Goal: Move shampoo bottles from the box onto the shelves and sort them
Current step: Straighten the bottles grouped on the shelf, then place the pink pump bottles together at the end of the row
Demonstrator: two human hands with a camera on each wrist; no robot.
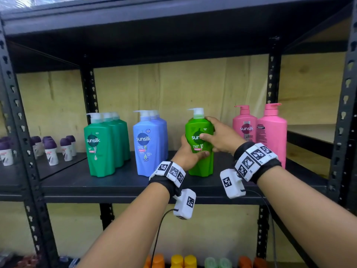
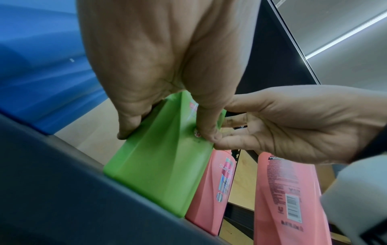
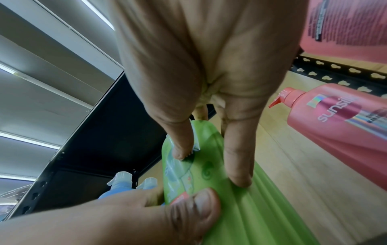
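Observation:
A light green Sunsilk pump bottle [image 1: 200,165] stands upright on the black shelf [image 1: 116,182], between the blue bottles [image 1: 149,142] and the pink bottles [image 1: 244,126]. My left hand [image 1: 188,153] grips its lower left side, thumb across the front. My right hand [image 1: 220,138] holds its upper right shoulder, thumb on the label. The left wrist view shows the left hand [image 2: 167,66] gripping the green bottle [image 2: 163,162], with the right hand [image 2: 293,126] at its far edge. From the right wrist, the right hand [image 3: 209,66] lies along the green bottle [image 3: 240,215].
Three dark green bottles [image 1: 104,144] stand in a row at the shelf's left. A second pink bottle [image 1: 272,132] faces backwards at the right. Small purple-capped bottles [image 1: 50,149] fill the neighbouring left shelf. Orange, yellow and green caps [image 1: 183,260] show on the shelf below. The shelf post [image 1: 273,78] rises behind.

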